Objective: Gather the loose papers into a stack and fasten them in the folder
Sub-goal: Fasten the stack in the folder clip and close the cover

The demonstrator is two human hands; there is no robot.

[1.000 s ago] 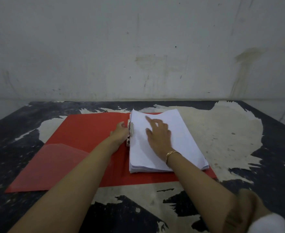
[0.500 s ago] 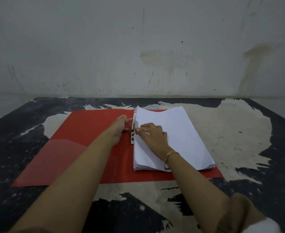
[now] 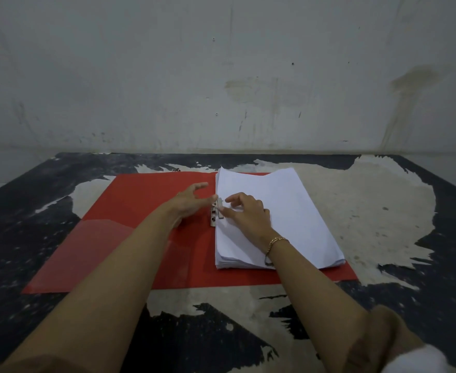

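Observation:
A red folder (image 3: 130, 211) lies open flat on the table. On its right half sits a thick stack of white papers (image 3: 296, 216), its left edge against the folder's spine. A small metal clip (image 3: 214, 220) stands at the spine, over that edge. My right hand (image 3: 248, 214) rests on the stack, and its curled fingers and thumb hold the top of the clip. My left hand (image 3: 187, 201) hovers over the folder's left half with fingers spread, one fingertip touching the clip from the left.
The table (image 3: 382, 211) has a worn black top with large pale peeled patches. A stained grey wall (image 3: 221, 76) rises right behind its far edge. A clear pocket (image 3: 100, 238) covers the folder's lower left flap.
My right hand slid left from flat on the stack to the clip and curled onto it. My left hand lifted off the clip side and spread its fingers.

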